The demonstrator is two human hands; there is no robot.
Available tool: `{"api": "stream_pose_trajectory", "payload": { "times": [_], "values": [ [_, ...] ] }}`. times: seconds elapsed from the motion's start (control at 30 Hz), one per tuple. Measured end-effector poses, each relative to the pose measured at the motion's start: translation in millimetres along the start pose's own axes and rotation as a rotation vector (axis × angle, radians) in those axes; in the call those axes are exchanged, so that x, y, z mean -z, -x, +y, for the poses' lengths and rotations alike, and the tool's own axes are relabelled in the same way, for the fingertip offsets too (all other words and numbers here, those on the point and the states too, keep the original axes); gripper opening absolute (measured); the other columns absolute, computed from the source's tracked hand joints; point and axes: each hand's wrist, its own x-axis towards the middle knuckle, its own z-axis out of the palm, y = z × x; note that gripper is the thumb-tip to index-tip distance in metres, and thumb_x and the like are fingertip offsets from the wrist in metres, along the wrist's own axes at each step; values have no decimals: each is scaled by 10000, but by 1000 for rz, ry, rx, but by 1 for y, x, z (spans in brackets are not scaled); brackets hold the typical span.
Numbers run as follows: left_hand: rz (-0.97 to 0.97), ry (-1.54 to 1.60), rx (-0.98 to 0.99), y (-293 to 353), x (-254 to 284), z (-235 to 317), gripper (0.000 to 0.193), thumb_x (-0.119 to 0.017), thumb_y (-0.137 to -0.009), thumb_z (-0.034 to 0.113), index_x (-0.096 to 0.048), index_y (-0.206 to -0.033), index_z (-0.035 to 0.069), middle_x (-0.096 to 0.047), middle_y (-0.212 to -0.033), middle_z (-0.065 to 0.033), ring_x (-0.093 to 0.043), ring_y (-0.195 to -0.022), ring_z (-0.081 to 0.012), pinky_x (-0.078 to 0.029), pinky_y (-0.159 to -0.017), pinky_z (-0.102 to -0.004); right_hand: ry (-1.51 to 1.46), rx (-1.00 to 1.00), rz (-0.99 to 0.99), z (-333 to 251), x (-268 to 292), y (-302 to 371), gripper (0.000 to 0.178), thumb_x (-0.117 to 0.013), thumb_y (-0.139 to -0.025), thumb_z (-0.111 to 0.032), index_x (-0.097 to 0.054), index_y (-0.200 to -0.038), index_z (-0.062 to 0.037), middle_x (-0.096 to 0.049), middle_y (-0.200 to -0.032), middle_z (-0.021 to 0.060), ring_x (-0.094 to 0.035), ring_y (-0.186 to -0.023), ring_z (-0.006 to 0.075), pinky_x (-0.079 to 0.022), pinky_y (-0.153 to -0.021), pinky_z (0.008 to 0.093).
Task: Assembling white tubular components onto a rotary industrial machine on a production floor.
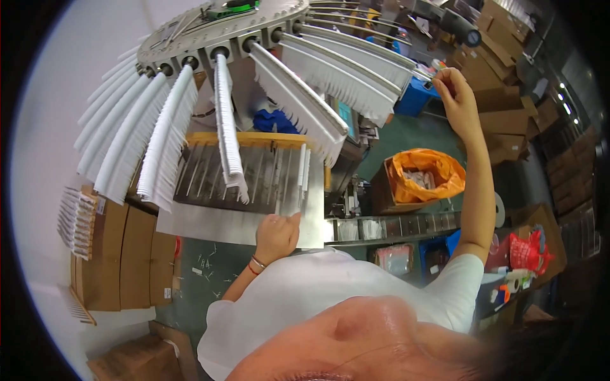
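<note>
A white-fringed rod juts rightward from the round metal plate; near its outer end, our right hand presses thumb and forefinger together, on what we cannot tell. Our left hand curls below a narrow white rack over the metal table, its grip unclear.

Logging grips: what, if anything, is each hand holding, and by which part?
Left hand: at the near end of a thin rod, grip unclear. Right hand: cannot tell whether it holds anything.
</note>
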Motion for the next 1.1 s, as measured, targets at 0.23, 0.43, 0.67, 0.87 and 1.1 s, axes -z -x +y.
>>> {"api": "stream_pose_trajectory", "payload": {
  "times": [0.23, 0.43, 0.67, 0.87, 1.1],
  "values": [
    [49, 35, 39, 0, -1, 1, 229, -636, -814, 34, -653, -1042, 51, -562, -688, -64, -550, -609, -255, -429, -648, -376, 166, 153, 231, -19, -30, -1, 71, -637, -918, -56, -621, -967, -6, -606, -836, 51, -560, -735, 114, -452, -677, 219],
    [38, 62, 26, -1, 1, -1, 227, -646, -811, 29, -649, -1037, 47, -558, -685, -66, -550, -603, -258, -425, -634, -374, 290, 152, 250, -17, -23, -4, 92, -664, -887, -54, -626, -946, 5, -639, -854, 93, -612, -763, 167, -480, -703, 248],
    [66, 116, 18, 1, 0, -3, 182, -643, -820, 23, -650, -1000, 48, -573, -696, -70, -565, -617, -265, -422, -634, -368, 293, 60, 195, -19, -27, -4, 86, -636, -910, -70, -612, -941, 7, -655, -873, 96, -637, -795, 172, -500, -738, 266],
    [-25, 252, -88, -1, 4, -6, 190, -653, -809, 37, -658, -998, 48, -591, -705, -60, -574, -634, -258, -433, -647, -367, 258, -23, 269, -19, -36, 3, 103, -619, -929, -81, -589, -970, 8, -646, -896, 90, -631, -829, 153, -497, -750, 258],
    [-40, 274, -89, -1, 4, -4, 175, -658, -809, 26, -654, -983, 39, -602, -725, -73, -572, -635, -272, -413, -633, -369, 201, -54, 325, 33, 58, 89, 92, -538, -959, -89, -566, -1005, -15, -568, -884, 43, -536, -808, 123, -451, -765, 248]
  ]
}}
